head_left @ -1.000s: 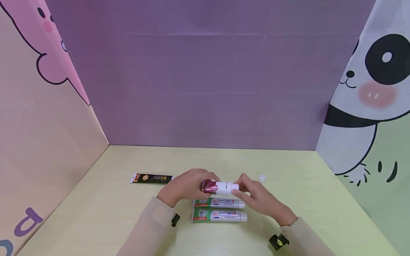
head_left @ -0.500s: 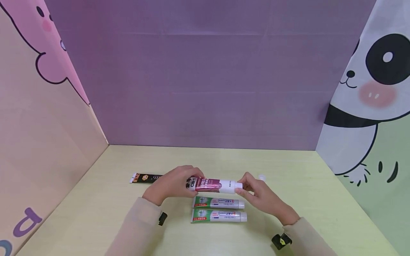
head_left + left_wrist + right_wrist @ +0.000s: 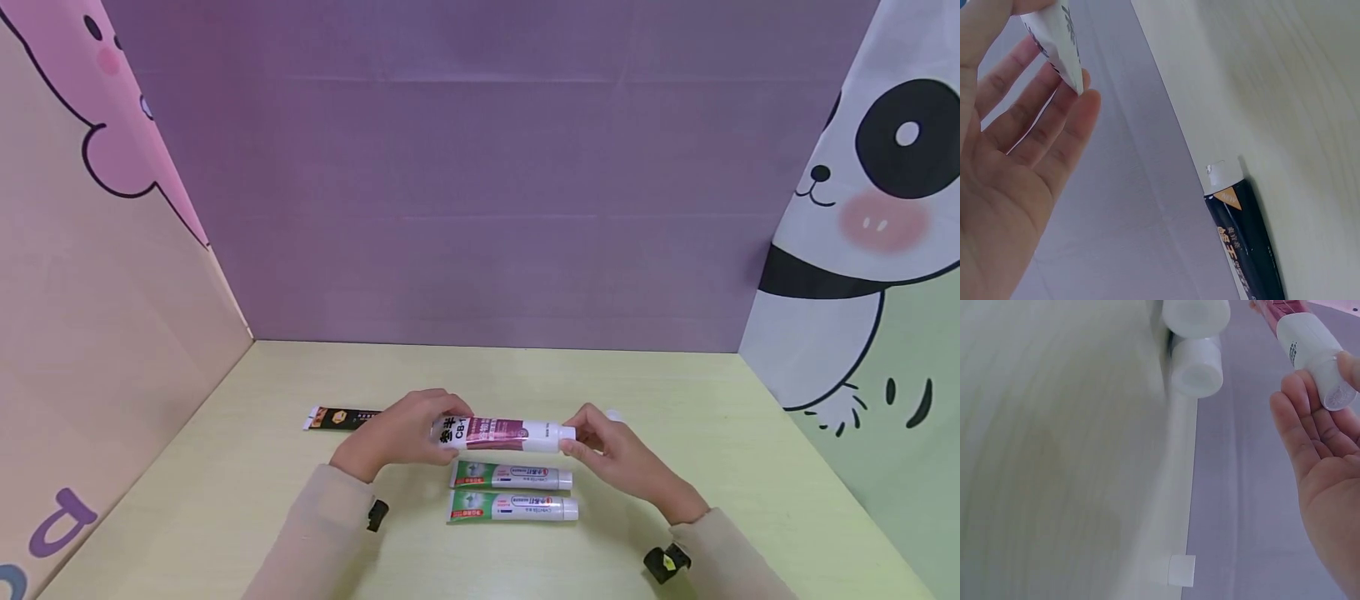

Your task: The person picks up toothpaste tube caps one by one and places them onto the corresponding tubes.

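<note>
A maroon-and-white toothpaste tube (image 3: 498,434) is held level above the table between both hands. My left hand (image 3: 401,435) grips its flat tail end; in the left wrist view the thumb is on one side of that white end (image 3: 1060,44) and the fingers on the other. At the opposite end, my right hand (image 3: 630,460) pinches the white cap (image 3: 1334,384) between thumb and fingers. Two green-and-white toothpaste tubes (image 3: 513,476) (image 3: 513,506) lie side by side just below it in the head view, caps to the right.
A black toothpaste tube (image 3: 337,418) lies behind the left hand, its white-capped end (image 3: 1225,175) visible in the left wrist view. Beyond the right hand is a small loose white cap (image 3: 1182,570). Purple, pink and panda-printed panels (image 3: 862,183) enclose the pale table (image 3: 480,567).
My left hand has moved left along the maroon tube to its tail, uncovering more of the label. The right hand has shifted slightly right with the cap end.
</note>
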Demonstrator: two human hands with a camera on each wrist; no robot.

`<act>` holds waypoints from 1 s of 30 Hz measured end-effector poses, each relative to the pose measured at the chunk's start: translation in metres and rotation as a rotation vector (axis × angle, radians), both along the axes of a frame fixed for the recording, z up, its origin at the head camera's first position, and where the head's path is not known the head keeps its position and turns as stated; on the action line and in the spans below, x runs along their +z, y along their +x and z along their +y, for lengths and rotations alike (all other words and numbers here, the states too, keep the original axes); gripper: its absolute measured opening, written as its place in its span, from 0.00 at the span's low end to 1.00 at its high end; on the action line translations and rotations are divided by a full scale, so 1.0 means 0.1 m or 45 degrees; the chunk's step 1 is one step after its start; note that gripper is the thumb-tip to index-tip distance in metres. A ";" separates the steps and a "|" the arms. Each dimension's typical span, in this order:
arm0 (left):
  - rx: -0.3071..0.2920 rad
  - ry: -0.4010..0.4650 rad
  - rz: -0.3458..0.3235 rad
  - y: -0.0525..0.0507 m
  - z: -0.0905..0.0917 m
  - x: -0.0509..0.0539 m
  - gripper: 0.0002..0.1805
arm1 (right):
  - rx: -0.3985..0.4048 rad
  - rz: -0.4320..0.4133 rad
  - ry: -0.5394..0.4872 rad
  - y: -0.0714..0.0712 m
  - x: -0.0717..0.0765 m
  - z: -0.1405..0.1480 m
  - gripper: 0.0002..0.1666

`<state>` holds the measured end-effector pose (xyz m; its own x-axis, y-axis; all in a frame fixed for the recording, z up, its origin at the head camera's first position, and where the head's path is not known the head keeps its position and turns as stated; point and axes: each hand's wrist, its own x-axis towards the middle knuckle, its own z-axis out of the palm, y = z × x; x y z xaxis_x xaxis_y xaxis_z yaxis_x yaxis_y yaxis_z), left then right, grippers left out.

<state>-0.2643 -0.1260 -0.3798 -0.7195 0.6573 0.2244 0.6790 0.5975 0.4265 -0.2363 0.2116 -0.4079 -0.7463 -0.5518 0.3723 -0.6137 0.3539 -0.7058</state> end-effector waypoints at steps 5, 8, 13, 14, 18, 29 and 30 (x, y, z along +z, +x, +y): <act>0.007 -0.011 0.033 -0.02 0.03 -0.02 0.24 | -0.104 0.017 0.022 -0.05 -0.02 0.03 0.11; 0.008 -0.011 0.050 -0.03 0.05 -0.01 0.24 | -0.163 0.005 0.053 -0.07 -0.03 0.05 0.12; 0.033 -0.035 0.042 -0.04 0.10 -0.01 0.24 | -0.202 -0.022 0.117 -0.10 -0.05 0.08 0.14; 0.039 -0.038 0.035 -0.05 0.11 -0.02 0.24 | -0.205 -0.023 0.130 -0.11 -0.06 0.08 0.15; 0.055 -0.049 0.004 -0.06 0.13 -0.07 0.24 | -0.224 -0.058 0.181 -0.12 -0.07 0.09 0.15; 0.036 -0.066 -0.026 -0.13 0.17 -0.20 0.25 | -0.231 -0.076 0.255 -0.16 -0.07 0.09 0.14; 0.030 -0.066 -0.030 -0.13 0.17 -0.22 0.25 | -0.227 -0.074 0.260 -0.16 -0.08 0.08 0.14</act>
